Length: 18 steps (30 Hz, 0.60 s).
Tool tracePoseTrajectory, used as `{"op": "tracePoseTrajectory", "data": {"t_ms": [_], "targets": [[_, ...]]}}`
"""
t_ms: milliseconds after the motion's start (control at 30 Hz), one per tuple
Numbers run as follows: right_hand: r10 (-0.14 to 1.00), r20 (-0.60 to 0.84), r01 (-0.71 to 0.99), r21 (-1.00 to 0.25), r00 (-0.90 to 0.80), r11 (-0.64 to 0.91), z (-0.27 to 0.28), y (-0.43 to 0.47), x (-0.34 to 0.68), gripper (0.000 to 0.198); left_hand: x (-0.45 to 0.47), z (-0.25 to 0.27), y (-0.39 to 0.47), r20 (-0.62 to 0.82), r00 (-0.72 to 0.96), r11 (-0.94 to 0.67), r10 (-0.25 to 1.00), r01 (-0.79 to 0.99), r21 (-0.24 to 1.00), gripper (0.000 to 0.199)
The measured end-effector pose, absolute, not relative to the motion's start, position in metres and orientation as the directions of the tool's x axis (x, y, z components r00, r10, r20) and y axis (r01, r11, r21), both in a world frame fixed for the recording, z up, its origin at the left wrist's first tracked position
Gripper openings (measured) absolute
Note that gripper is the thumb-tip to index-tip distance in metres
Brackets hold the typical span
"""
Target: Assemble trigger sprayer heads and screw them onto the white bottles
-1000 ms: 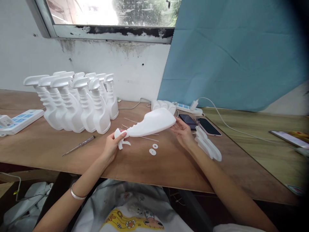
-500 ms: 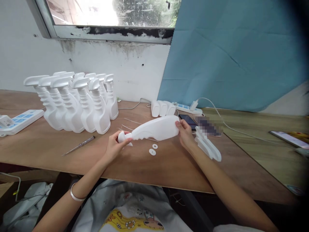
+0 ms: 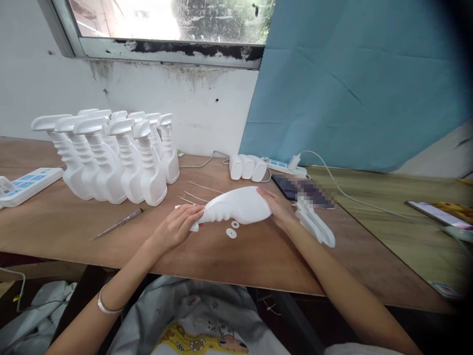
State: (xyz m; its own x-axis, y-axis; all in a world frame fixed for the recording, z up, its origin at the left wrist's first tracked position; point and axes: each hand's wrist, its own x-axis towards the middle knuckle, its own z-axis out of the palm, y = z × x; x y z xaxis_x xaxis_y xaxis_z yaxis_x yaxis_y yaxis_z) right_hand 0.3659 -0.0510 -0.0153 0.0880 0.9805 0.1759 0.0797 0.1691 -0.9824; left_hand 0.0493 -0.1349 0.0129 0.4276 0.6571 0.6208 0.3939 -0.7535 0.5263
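A white bottle (image 3: 236, 207) lies on its side just above the table (image 3: 207, 251), held at both ends: the left hand (image 3: 177, 228) curls its fingers over the neck, the right hand (image 3: 278, 209) grips the base. Two washers (image 3: 232, 229) lie under it; finished sprayers (image 3: 114, 158) stand to the left, near a screwdriver (image 3: 116, 224)

Phones (image 3: 305, 190) (by the strip) blurred

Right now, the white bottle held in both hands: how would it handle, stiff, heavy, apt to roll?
The white bottle is probably light and likely empty: it is held sideways by its ends. The moulded plastic looks stiff, with no denting under the left hand or right hand. Its flattish body and ribbed neck should resist rolling.
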Motion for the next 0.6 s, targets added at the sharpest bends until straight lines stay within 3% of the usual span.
{"op": "tracePoseTrajectory", "data": {"t_ms": [100, 200, 267, 333, 400, 467, 533, 600], "targets": [[0.999, -0.044, 0.038, -0.998, -0.022, -0.043, -0.011, -0.054, 0.359, 0.037, 0.049, 0.032, -0.144, 0.572, 0.477, -0.742, 0.667, 0.358, 0.566, 0.020], [1.000, -0.015, 0.062, -0.998, -0.019, -0.014, -0.006, -0.057, 0.355, 0.040, 0.052, 0.046, -0.154, 0.549, 0.507, -0.741, 0.664, 0.348, 0.574, 0.019], [0.999, 0.046, 0.103, -0.994, 0.020, 0.043, -0.003, -0.060, 0.352, 0.040, 0.054, 0.052, -0.160, 0.584, 0.509, -0.774, 0.632, 0.380, 0.506, 0.017], [0.997, 0.077, 0.143, -0.987, 0.027, 0.073, 0.001, -0.064, 0.348, 0.041, 0.056, 0.059, -0.166, 0.682, 0.511, -0.843, 0.523, 0.431, 0.324, 0.017], [0.997, 0.076, 0.178, -0.981, -0.001, 0.075, 0.003, -0.067, 0.344, 0.043, 0.056, 0.065, -0.172, 0.780, 0.545, -0.874, 0.308, 0.485, 0.006, 0.019], [0.997, 0.078, 0.236, -0.968, -0.023, 0.081, 0.004, -0.070, 0.341, 0.047, 0.055, 0.070, -0.178, 0.778, 0.618, -0.812, 0.118, 0.511, -0.283, 0.020], [0.993, 0.119, 0.330, -0.936, -0.018, 0.118, 0.009, -0.072, 0.339, 0.052, 0.054, 0.073, -0.183, 0.743, 0.666, -0.752, 0.070, 0.524, -0.399, 0.018], [0.969, 0.244, 0.425, -0.873, -0.039, 0.237, 0.019, -0.076, 0.335, 0.057, 0.054, 0.075, -0.186, 0.728, 0.679, -0.741, 0.090, 0.534, -0.407, 0.017]]}}
